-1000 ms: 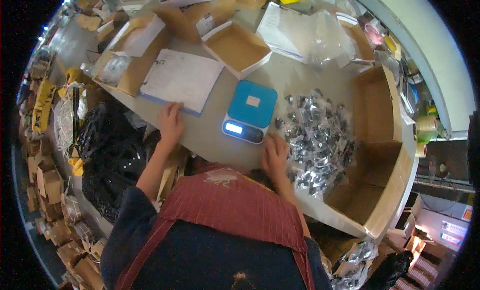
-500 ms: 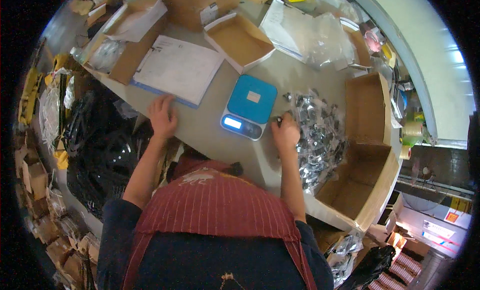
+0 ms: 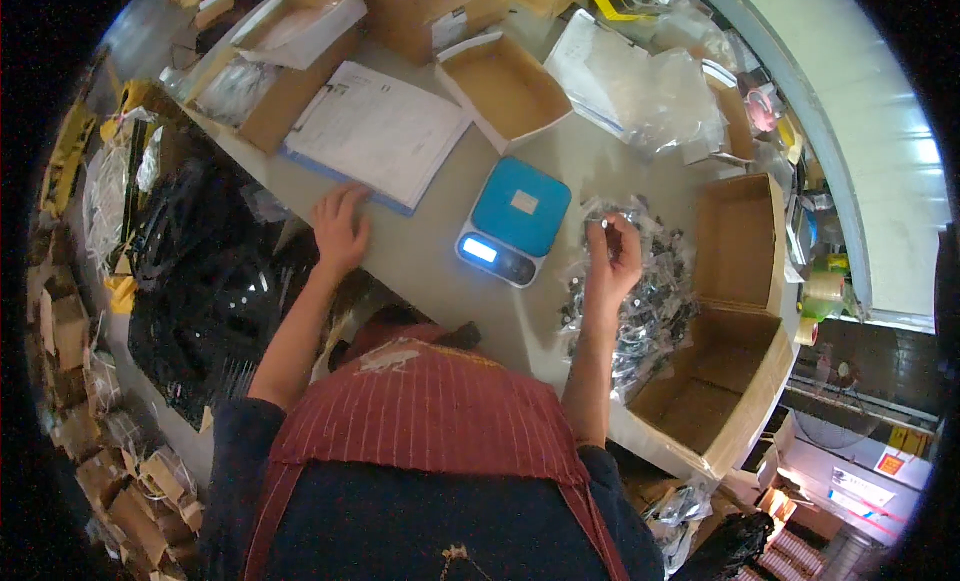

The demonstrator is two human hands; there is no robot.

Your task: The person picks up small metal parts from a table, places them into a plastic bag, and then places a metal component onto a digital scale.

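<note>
My left hand (image 3: 341, 226) lies on the table edge with its fingers stretched out, holding nothing, close to the lower edge of a blue clipboard with white sheets (image 3: 380, 131). Over a heap of small clear plastic bags with dark parts (image 3: 650, 316), my right hand (image 3: 615, 261) is closed in a pinch. Something tiny, dark and whitish shows at its fingertips, too small to name. Between the hands stands a digital scale (image 3: 521, 209) with a blue platform and a lit display. Apart from a small pale label, its platform bears nothing visible.
An open cardboard box (image 3: 700, 381) stands right of the heap. A shallow carton (image 3: 505, 86) sits behind the scale, with papers (image 3: 592, 71) and clear plastic bags (image 3: 675, 106) to its right. Black strips or tubing (image 3: 205, 291) fill the area left of the table.
My right hand has moved from beside the scale to the right, over the bagged parts. My left hand stays by the clipboard. The whole view has shifted slightly.
</note>
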